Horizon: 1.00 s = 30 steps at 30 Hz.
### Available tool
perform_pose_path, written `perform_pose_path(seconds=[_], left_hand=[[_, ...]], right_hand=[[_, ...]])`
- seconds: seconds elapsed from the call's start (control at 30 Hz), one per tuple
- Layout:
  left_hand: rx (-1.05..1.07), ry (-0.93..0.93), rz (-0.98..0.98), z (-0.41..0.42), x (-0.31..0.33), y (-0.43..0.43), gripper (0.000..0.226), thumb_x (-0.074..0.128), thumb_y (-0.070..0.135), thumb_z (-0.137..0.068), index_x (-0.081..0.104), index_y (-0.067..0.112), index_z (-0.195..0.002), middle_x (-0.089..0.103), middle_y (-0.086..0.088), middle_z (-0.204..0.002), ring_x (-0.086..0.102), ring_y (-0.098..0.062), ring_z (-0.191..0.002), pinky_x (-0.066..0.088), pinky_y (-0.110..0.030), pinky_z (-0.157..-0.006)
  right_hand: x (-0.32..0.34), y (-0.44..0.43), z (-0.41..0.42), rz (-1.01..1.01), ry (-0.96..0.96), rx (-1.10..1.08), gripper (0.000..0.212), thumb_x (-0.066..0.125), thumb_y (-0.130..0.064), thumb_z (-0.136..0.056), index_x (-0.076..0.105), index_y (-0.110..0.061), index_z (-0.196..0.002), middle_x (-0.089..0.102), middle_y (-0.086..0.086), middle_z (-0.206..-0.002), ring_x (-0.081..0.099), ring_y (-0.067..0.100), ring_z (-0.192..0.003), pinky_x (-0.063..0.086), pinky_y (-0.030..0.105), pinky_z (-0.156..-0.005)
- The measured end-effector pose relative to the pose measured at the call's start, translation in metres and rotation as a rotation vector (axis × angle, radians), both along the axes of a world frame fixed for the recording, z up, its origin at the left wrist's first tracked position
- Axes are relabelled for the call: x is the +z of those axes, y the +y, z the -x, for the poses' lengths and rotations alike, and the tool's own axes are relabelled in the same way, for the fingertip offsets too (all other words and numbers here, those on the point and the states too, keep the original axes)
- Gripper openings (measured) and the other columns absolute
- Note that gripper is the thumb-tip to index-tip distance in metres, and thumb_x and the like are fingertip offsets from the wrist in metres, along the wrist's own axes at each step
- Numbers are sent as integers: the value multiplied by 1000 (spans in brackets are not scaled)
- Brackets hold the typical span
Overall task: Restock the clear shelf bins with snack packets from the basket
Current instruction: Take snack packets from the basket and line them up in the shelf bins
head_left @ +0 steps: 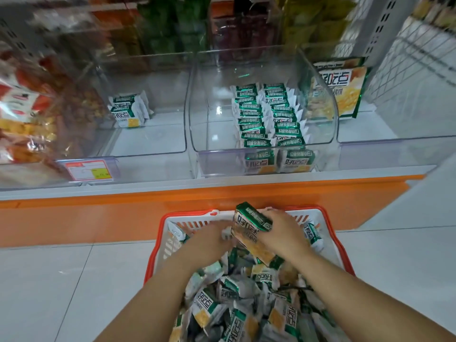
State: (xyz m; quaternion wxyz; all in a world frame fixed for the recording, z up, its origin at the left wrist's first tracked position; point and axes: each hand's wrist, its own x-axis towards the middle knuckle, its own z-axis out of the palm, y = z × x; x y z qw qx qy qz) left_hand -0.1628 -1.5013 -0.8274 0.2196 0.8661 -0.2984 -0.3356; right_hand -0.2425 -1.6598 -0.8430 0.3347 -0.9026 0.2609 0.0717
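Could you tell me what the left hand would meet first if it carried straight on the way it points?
Most likely the bundle of packets that the right hand grips, just ahead of the left hand; behind it stands the basket's far wall. The hand is blurred, so depth is uncertain.

Blurred: fingers of left grip (pixel 209 239), hold not legible; snack bags (pixel 27 114) at far left; upper-shelf packets (pixel 172 25), also cut by top edge.
Cut off at bottom edge: near side of basket (pixel 187 214); both forearms.
Hidden: fingertips of right grip (pixel 283 233), behind held packet (pixel 246 230); carton (pixel 352 77), partly behind wall of clear bin (pixel 217 159).
Too small to read: price tag (pixel 90 170).
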Motion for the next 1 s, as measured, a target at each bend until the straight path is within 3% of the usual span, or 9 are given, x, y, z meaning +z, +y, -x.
perform_pose_path(seconds=[0.2,0.3,0.37,0.43,0.5,0.6,0.7,0.8,1.0], left_hand=[[21,-167,234,14,68,-16,67,65,28,-88,30,31,-145,45,7,-141,45,-8,-125,35,-16,-91],[-54,-160,287,25,104,-30,57,67,31,-87,39,41,-135,58,15,-118,59,0,-95,44,-6,-72],[-64,-178,361,33,128,-42,45,68,30,-86,46,46,-122,62,18,-105,62,3,-80,51,-14,-69],[-66,-250,453,41,149,-58,38,69,27,-85,48,47,-110,62,21,-97,61,6,-82,53,-18,-75],[-57,-318,576,49,166,-77,38,70,22,-85,48,44,-106,58,26,-94,58,8,-87,48,-9,-78],[-62,-407,701,57,187,-109,41,70,20,-83,52,37,-115,56,26,-99,53,6,-95,46,-10,-83],[-95,-461,779,54,197,-139,51,71,18,-82,51,29,-128,57,15,-118,50,2,-107,47,-19,-94],[-73,-446,733,37,191,-163,58,67,19,-87,42,27,-139,50,8,-133,46,-2,-116,43,-30,-103],[-175,-388,313,-7,150,-188,65,58,32,-93,24,34,-148,14,6,-158,25,-14,-140,21,-26,-110]], right_hand=[[93,-22,29,80,-64,266,45,62,-17,-83,56,-26,-126,50,-13,-102,51,6,-95,47,23,-78],[140,-34,50,142,-125,331,47,58,-17,-87,50,-31,-131,49,-13,-108,44,7,-104,40,25,-85],[166,-43,63,264,-182,331,50,56,-17,-86,47,-35,-132,51,-13,-116,42,10,-110,39,29,-90],[185,-53,74,494,-251,308,51,54,-17,-85,45,-35,-132,52,-14,-120,41,13,-112,35,31,-94],[200,-61,81,680,-352,236,51,58,-17,-83,47,-33,-130,55,-10,-122,44,18,-114,31,39,-102],[212,-82,87,793,-545,98,50,69,-12,-76,56,-27,-122,61,-3,-116,51,27,-111,25,59,-106],[214,-108,85,865,-643,0,49,66,-7,-76,57,-25,-120,61,-1,-115,48,28,-112,19,62,-107],[205,-137,71,884,-666,-94,49,64,-3,-75,58,-24,-119,60,-2,-115,45,27,-113,15,62,-108],[176,-182,19,838,-491,-141,52,61,-3,-79,53,-26,-125,54,-1,-125,39,26,-123,7,65,-109]])
